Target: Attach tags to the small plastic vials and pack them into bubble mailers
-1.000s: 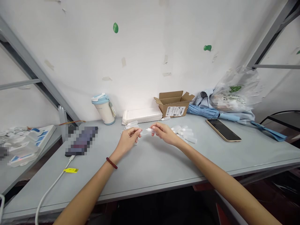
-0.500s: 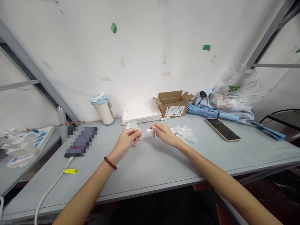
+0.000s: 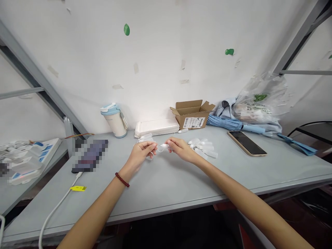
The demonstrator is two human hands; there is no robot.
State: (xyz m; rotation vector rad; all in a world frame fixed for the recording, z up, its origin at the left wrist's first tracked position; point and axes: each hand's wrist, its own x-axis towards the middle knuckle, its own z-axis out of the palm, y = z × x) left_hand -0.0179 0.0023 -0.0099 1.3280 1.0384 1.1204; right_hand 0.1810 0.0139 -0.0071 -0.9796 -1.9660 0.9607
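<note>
Above the middle of the grey desk [image 3: 160, 180], my right hand [image 3: 181, 149] pinches a small white squeeze bottle [image 3: 164, 146], its narrow tip pointing left. My left hand [image 3: 141, 152] is closed at that tip; what its fingertips grip is too small to make out. A thin pale loop hangs between the two hands. Several similar bottles [image 3: 207, 147] lie in a heap just right of my right hand. More translucent white pieces [image 3: 146, 137] rest behind my left hand, partly covered by it.
Against the wall stand a tumbler [image 3: 115, 121], a stack of white trays [image 3: 157, 126] and an open cardboard box [image 3: 193, 119]. On the right lie a phone [image 3: 246, 143], a folded blue umbrella [image 3: 228, 122] and a plastic bag [image 3: 259, 103]. A cabled phone [image 3: 90, 157] lies left.
The bottle's tip has come closer to my left fingers, and the gap between the hands is slightly smaller. Both hands otherwise keep their places.
</note>
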